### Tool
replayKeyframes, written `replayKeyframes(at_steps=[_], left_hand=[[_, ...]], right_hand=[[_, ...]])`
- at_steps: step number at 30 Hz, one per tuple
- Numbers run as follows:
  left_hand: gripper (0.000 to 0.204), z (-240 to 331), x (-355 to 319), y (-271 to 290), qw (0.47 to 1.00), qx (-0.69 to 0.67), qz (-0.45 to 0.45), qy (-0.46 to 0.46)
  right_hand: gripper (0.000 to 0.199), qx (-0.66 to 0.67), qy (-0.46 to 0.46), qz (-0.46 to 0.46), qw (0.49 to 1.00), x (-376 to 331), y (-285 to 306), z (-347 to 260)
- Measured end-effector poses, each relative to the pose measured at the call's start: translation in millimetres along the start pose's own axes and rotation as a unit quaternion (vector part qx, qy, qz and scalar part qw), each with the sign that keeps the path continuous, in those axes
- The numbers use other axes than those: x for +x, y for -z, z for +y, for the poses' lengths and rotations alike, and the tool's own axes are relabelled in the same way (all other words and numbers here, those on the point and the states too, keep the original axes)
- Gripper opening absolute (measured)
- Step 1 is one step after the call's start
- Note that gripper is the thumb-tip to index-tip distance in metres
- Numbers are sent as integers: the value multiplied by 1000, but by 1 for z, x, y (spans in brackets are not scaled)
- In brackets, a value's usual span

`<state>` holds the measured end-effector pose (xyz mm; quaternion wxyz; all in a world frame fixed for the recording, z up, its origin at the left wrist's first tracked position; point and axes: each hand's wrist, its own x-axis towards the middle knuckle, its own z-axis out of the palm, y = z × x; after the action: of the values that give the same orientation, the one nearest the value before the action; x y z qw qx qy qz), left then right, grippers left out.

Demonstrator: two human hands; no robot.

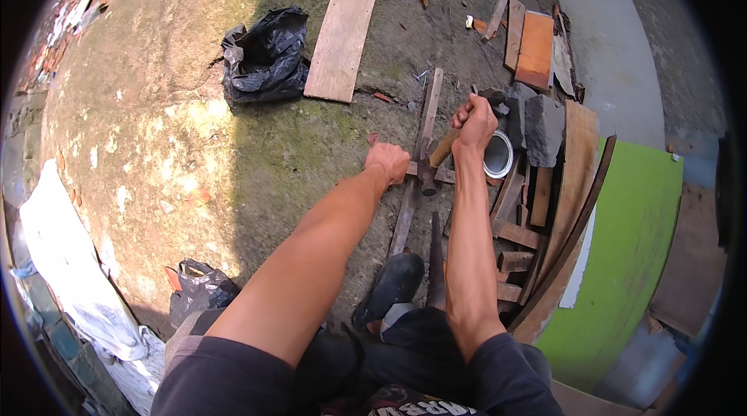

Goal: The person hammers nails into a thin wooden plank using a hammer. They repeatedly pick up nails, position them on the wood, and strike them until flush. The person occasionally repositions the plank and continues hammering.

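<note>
Dark cloth sleeves (pixel 226 373) are being worn; between the hands, across a long forward-pointing wooden strip (pixel 406 217), a short brown wooden strip (pixel 446 175) is being gripped by the left hand (pixel 387 164), a dark-headed wooden-handled hammer (pixel 443 150) by the right hand (pixel 476 124).

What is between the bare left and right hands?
The head view shows, between left hand and right hand, a dark-headed, wooden-handled hammer, a long grey-brown wooden strip and a shorter brown wooden strip crossing it.

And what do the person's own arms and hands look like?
Dark, short fabric sleeves leave both forearms bare. The left hand and right hand are gloveless, with five-fingered human shapes; no watch, bracelet or cable shows on either arm.
</note>
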<state>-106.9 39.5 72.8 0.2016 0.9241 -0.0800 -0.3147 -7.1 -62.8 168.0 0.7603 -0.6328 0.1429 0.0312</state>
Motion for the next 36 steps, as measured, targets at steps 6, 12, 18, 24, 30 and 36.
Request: replayKeyframes(at_steps=[6,12,18,24,30,36], left_hand=[[21,-5,1,-2,1000,-21,7,-20],[21,-7,-4,3,999,-33,0,-28],[18,-12,3,-10,997,-43,61,-17],[21,-6,-2,1,1000,-9,6,-6],[22,1,-9,10,1000,16,-7,-13],[19,8,-14,10,1000,22,13,-13]], right_hand=[[25,16,15,0,1000,-7,-2,0],[26,5,30,5,1000,-13,-5,2],[25,-23,-1,-4,1000,1,-8,4],[24,-62,-52,-41,996,-10,-3,-15],[27,-40,5,-49,998,-20,-3,-16],[25,4,62,-33,998,-44,5,-19]])
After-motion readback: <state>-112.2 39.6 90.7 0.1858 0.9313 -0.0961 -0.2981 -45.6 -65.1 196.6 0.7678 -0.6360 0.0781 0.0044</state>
